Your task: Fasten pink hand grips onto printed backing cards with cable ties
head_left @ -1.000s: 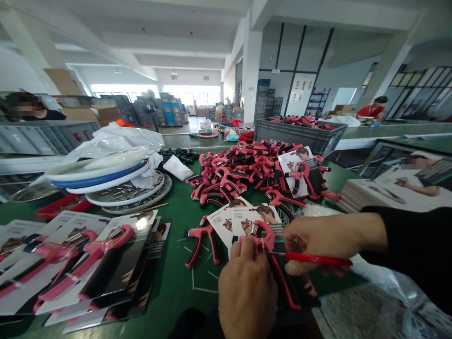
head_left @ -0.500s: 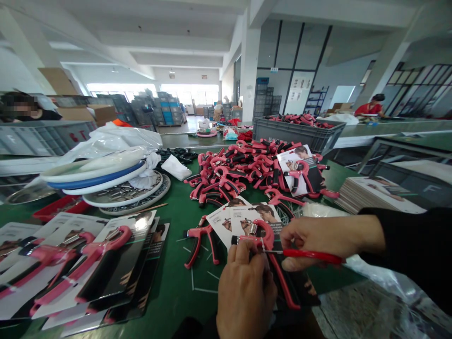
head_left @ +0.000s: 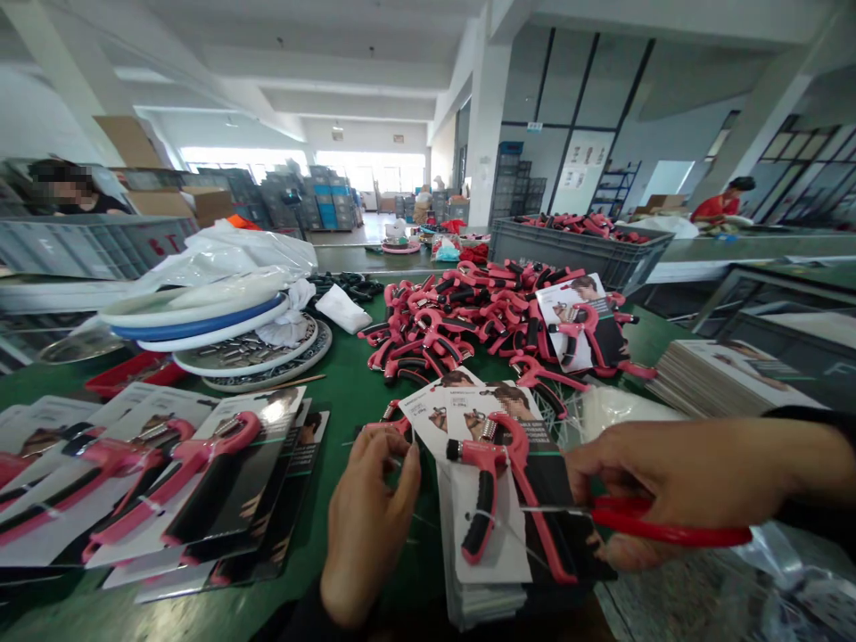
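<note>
My right hand [head_left: 688, 481] is wrapped round red-handled scissors [head_left: 669, 526], their thin blades pointing left over a printed card [head_left: 461, 544]. On that card lies a pink and black hand grip strengthener [head_left: 514, 481], with clear ties round its handles. A stack of more cards shows underneath. My left hand [head_left: 371, 513] is just left of this card, thumb and forefinger apart, with nothing visible between them. Its fingertips partly cover another hand grip [head_left: 394, 413] lying on the green table.
Carded hand grips [head_left: 180, 481] overlap at the left. A heap of loose hand grips [head_left: 455, 312] lies ahead, with a grey crate [head_left: 581, 254] behind it. Stacked cards [head_left: 722, 379] stand right. Plates and trays [head_left: 201, 321] are piled left. Two people sit farther back.
My left hand has let go of the carded hand grip and moved left. My right hand has drawn the scissors right and down. The view has shifted slightly.
</note>
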Demonstrator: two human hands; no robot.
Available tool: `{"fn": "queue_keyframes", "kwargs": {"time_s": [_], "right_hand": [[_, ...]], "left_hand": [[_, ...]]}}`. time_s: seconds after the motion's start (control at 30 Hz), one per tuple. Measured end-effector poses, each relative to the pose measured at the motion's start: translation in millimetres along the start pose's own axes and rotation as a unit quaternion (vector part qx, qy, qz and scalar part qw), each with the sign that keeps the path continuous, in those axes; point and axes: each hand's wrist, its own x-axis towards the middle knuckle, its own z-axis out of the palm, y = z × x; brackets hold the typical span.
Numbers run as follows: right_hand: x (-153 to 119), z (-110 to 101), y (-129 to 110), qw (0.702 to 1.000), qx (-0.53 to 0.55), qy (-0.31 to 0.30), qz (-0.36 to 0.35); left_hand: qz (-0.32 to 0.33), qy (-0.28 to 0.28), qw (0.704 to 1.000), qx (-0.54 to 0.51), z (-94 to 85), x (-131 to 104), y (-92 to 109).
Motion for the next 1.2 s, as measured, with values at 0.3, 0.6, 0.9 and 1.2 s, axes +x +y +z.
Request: {"fn": "queue_keyframes", "kwargs": {"time_s": [0.3,0.6,0.9,1.2], "right_hand": [[18.4,-0.4,-12.0,0.999,-0.043,0.000,-0.002],[26.7,0.8,-10.7,0.999,-0.042,-0.019,-0.017],[36.8,-3.9,-14.6,0.995,-0.081,-0.017,-0.055],[43.9,-4.1,-15.6,0.985,-0.135,-0.007,-0.107]], "left_hand": [[0.019,-0.199,0.977,-0.074,-2.7,-33.6,10.7],[0.014,-0.194,0.978,-0.080,4.8,-37.7,20.1],[0.020,-0.205,0.974,-0.092,4.7,-36.4,18.9],[-0.010,-0.192,0.974,-0.119,9.2,-38.8,16.0]]}}
